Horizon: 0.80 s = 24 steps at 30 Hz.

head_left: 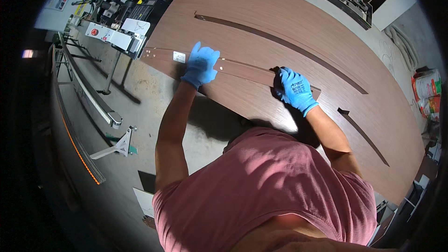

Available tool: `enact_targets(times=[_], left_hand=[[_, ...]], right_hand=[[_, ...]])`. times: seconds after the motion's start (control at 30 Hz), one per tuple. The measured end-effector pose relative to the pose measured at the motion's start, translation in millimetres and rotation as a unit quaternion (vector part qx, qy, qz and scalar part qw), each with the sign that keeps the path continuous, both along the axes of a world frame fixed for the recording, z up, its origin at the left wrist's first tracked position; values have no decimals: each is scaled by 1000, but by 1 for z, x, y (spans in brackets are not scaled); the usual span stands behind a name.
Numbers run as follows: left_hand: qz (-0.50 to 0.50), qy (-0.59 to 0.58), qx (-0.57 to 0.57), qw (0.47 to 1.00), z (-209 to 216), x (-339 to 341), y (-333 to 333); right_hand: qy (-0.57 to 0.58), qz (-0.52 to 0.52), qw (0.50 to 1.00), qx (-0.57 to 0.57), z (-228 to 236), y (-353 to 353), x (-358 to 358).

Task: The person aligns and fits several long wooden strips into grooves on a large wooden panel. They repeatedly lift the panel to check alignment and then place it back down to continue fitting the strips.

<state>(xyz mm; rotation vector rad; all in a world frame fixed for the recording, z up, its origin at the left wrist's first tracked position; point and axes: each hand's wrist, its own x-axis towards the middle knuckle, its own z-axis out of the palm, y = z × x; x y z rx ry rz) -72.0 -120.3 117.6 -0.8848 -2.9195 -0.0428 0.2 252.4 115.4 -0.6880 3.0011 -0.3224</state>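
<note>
Basically two-handed work on a narrow brown panel (245, 73), which lies flat along the near left part of the big wood-grain board (224, 0). Its left end sits close to the machine (119, 35); its right end shows just past the right hand (297, 89).

To do it well, I'd judge: load the left palm straight down so the panel can't skate on the smooth board, and run the right hand along the panel's length, not across it. Light, even pressure; fingertips clear of the corner at the right end. The long dark strip (280, 43) on the far side and the short one (364, 138) to the right look thin, so don't drag a cuff over them.

Pose: left hand (201, 66) is palm down on the panel, just right of the white label (179, 57), fingers moderately spread and pointing far, not visibly wrapped round anything. Left forearm reaches out fairly straight. Right hand is back up, fingers curled toward the left, elbow out to the right. Something dark shows at its fingertips; can't tell whether that's a held piece or shadow, nor how tightly the fingers are closed.
</note>
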Motion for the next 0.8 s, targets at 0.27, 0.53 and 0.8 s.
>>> enact_targets(times=[0.27,0.53,0.8], left_hand=[[-68,59,39,995,-4,-34,55],[-44,114,23,992,-20,-52,144],[-36,188,47,980,-18,-55,169]], right_hand=[[132,-18,991,24,-12,72,-28],[115,-130,975,142,-7,126,-11],[157,-177,959,156,3,136,-3]])
